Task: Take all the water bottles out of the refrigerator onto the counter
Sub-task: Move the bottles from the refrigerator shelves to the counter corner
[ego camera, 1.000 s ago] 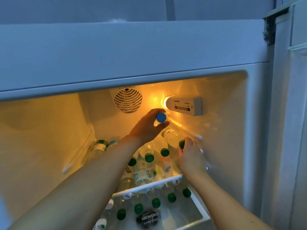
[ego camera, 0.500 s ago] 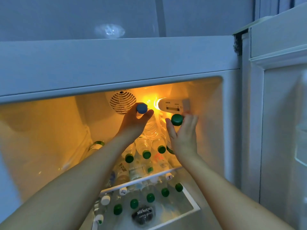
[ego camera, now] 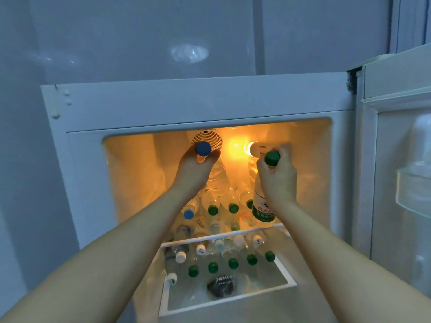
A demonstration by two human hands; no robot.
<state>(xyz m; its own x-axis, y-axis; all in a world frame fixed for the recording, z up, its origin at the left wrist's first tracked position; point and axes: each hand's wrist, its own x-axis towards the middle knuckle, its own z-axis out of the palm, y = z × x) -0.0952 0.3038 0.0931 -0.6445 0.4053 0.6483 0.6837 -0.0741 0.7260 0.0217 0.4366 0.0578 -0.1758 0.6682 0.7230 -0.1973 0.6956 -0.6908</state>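
Note:
Both arms reach into the lit refrigerator (ego camera: 81, 108). My left hand (ego camera: 194, 173) grips the neck of a clear blue-capped bottle (ego camera: 217, 180), lifted above the others. My right hand (ego camera: 277, 176) grips the neck of a green-capped bottle (ego camera: 262, 206) with a green and white label, also raised. Several more bottles with green, blue and white caps stand on the upper shelf (ego camera: 224, 234) and below it, among them a green-capped one (ego camera: 213, 209) and a blue-capped one (ego camera: 188, 214).
The open refrigerator door (ego camera: 401, 183) with its shelves stands at the right. A fan grille (ego camera: 213, 138) and a control panel with the lamp (ego camera: 258, 148) sit on the back wall. A glass shelf (ego camera: 286, 280) lies lower down. Grey cabinet fronts (ego camera: 140, 38) rise above.
Both hands have pulled back and up with their bottles; the right hand's bottle has come off the shelf. The view has drawn back from the refrigerator.

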